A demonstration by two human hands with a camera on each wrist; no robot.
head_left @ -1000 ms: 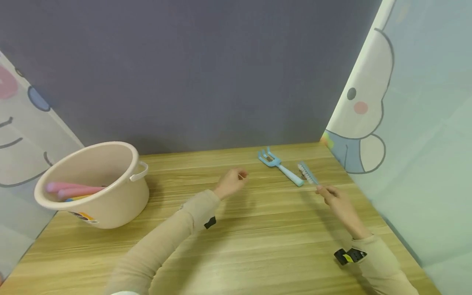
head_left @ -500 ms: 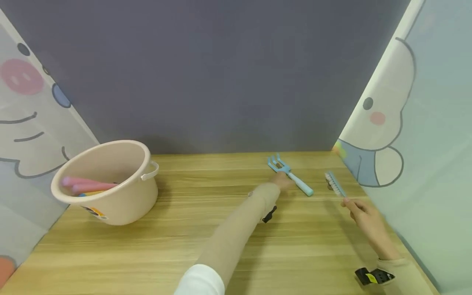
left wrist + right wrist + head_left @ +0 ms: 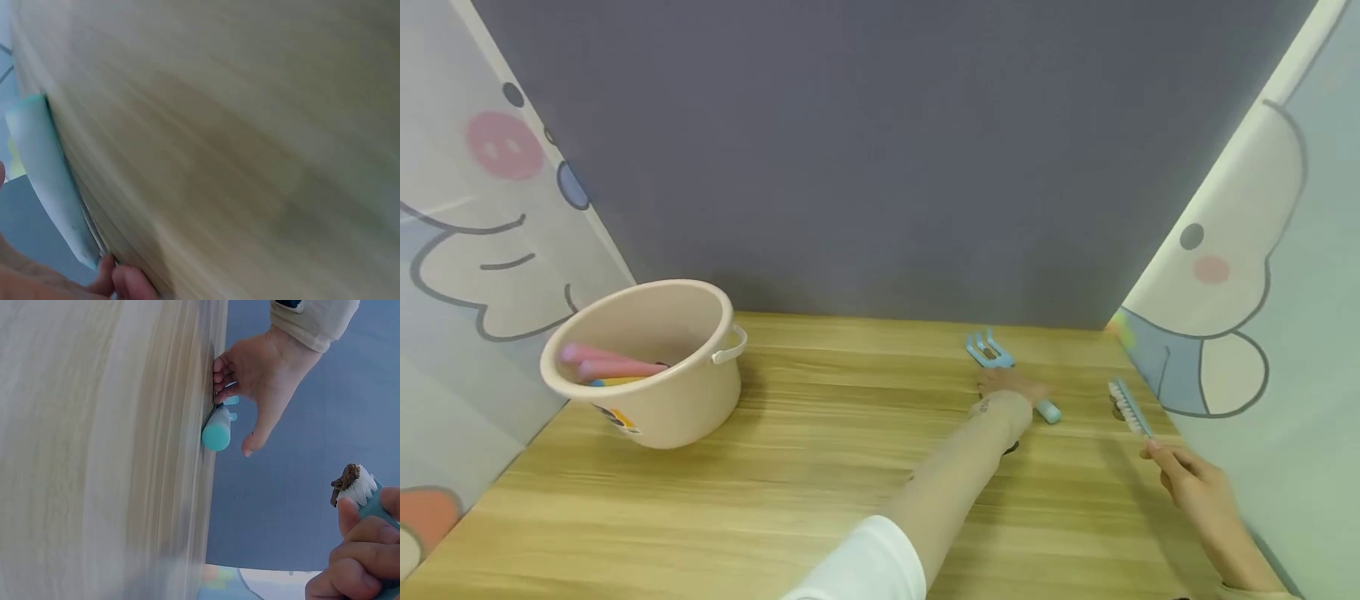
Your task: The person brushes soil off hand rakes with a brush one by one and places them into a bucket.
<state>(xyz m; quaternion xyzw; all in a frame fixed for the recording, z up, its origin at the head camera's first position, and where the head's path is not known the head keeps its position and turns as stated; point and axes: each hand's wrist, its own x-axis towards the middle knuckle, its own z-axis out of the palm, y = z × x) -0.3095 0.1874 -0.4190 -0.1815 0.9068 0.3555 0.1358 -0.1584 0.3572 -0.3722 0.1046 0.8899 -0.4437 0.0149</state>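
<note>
A light blue hand fork [image 3: 997,360] lies on the wooden table with a small brown bit between its tines. Over its handle reaches my left hand [image 3: 1011,385], covering the middle part. In the right wrist view the left thumb stands apart from the fork handle [image 3: 217,434], while the other fingers bend down beside it. The fingertips [image 3: 134,284] are right at the handle's narrow end in the left wrist view. My right hand [image 3: 1202,492] grips a blue brush [image 3: 1133,410] with white bristles, raised over the table's right side. A brown clump [image 3: 347,477] clings to the bristles.
A cream bucket [image 3: 707,400] with a white handle stands at the table's left, holding pink sticks [image 3: 617,367] and blue and yellow items. A dark grey panel [image 3: 865,167] rises along the back edge. Cartoon-printed sheets [image 3: 1217,358] close off both sides.
My left hand has moved right and reached over the fork's handle. The head view has turned left, so everything shifts rightward in it. My right hand keeps holding the brush.
</note>
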